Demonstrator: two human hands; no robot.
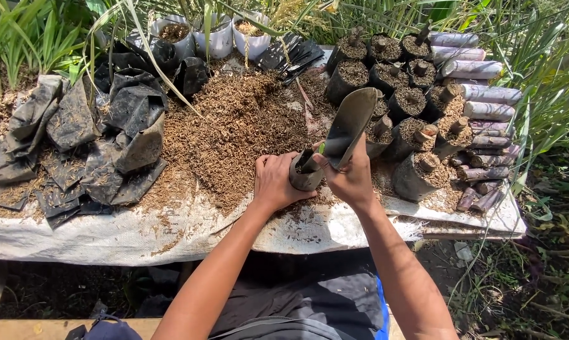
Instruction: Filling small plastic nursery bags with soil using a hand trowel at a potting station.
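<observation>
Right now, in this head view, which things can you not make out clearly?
- Inside of the small black grow bag: hidden by the left hand and its own wall.
- Trowel handle: covered by the right hand.
- White pots at the far edge: crossed by grass blades.

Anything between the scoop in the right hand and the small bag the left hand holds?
Nothing visible. The right hand holds the grey scoop tilted directly over the mouth of the small black bag, which the left hand grips. A cutting already stands in the bag's mouth, beside the scoop's tip.
</observation>
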